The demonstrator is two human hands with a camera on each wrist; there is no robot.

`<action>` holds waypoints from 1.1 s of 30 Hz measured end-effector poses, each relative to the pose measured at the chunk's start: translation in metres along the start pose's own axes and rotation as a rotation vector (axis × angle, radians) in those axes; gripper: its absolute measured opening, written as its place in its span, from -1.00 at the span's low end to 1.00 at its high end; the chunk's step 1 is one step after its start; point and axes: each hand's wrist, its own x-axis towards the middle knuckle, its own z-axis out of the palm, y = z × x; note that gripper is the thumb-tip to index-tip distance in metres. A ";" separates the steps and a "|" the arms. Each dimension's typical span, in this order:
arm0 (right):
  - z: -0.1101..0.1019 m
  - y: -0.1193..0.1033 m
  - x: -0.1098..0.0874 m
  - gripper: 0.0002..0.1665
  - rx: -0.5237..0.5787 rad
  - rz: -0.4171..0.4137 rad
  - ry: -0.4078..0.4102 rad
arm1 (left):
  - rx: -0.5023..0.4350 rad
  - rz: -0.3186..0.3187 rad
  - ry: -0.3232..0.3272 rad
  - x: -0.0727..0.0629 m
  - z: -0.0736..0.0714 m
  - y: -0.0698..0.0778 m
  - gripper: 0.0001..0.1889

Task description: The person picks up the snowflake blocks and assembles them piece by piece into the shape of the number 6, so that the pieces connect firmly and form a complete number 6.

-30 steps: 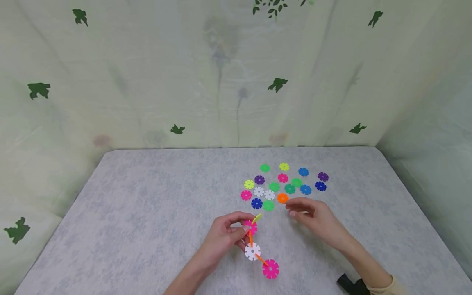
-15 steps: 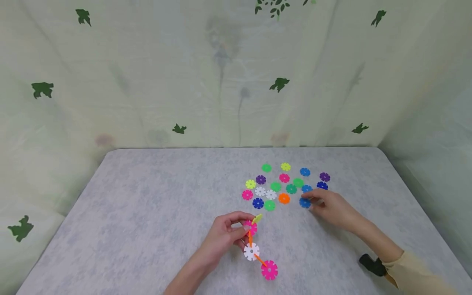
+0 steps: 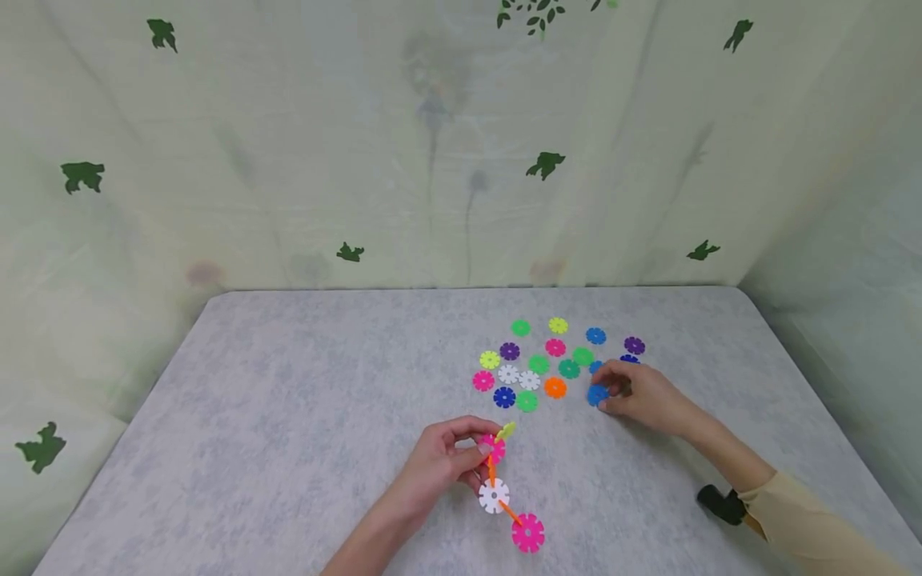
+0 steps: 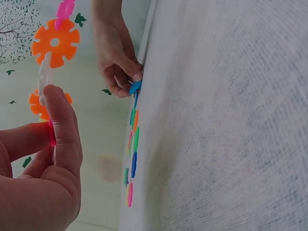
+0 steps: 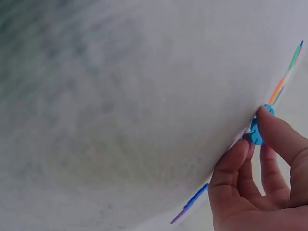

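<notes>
Between thumb and fingers my left hand (image 3: 450, 456) pinches a pink notched disc (image 3: 494, 448), one end of a linked chain held above the table. A yellow disc (image 3: 507, 430) joins that pink one. Below follow an orange disc (image 3: 493, 471) seen edge-on, a white disc (image 3: 493, 496), another edge-on orange one and a pink disc (image 3: 528, 533). In the left wrist view the chain's orange disc (image 4: 55, 42) shows face-on. My right hand (image 3: 644, 394) pinches a blue disc (image 3: 597, 394) at the right of the loose discs; the right wrist view shows this blue disc (image 5: 256, 131) tilted under the thumb.
Several loose notched discs lie flat beyond the hands, among them an orange disc (image 3: 555, 388), a green disc (image 3: 527, 401) and a purple disc (image 3: 635, 346). A black object (image 3: 721, 505) sits by the right sleeve. A pale curtain stands behind the grey table (image 3: 288, 400).
My right hand has moved right from beside the orange disc to the blue disc, which it now pinches and tilts up. The left hand and chain have barely shifted.
</notes>
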 end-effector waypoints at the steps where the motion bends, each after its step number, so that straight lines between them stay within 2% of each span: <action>1: 0.000 0.000 0.000 -0.73 0.006 0.011 -0.004 | -0.002 0.002 0.000 0.000 0.000 0.000 -0.73; 6: 0.002 -0.004 -0.003 -0.83 -0.005 0.032 -0.022 | -0.011 0.002 -0.002 0.001 0.001 -0.001 -0.72; 11: 0.003 -0.011 -0.011 -0.89 0.021 0.051 0.019 | -0.020 0.000 -0.005 0.002 0.002 -0.001 -0.73; 16: 0.007 -0.025 -0.021 -0.80 0.147 0.065 0.066 | -0.015 0.005 0.002 0.002 0.002 -0.001 -0.72; 23: 0.021 -0.053 -0.038 -0.78 0.362 0.051 0.120 | -0.014 0.004 0.010 0.002 0.002 -0.001 -0.72; 33: 0.036 -0.097 -0.047 -0.71 0.468 0.068 0.165 | 0.013 -0.002 0.035 0.001 0.002 0.000 -0.71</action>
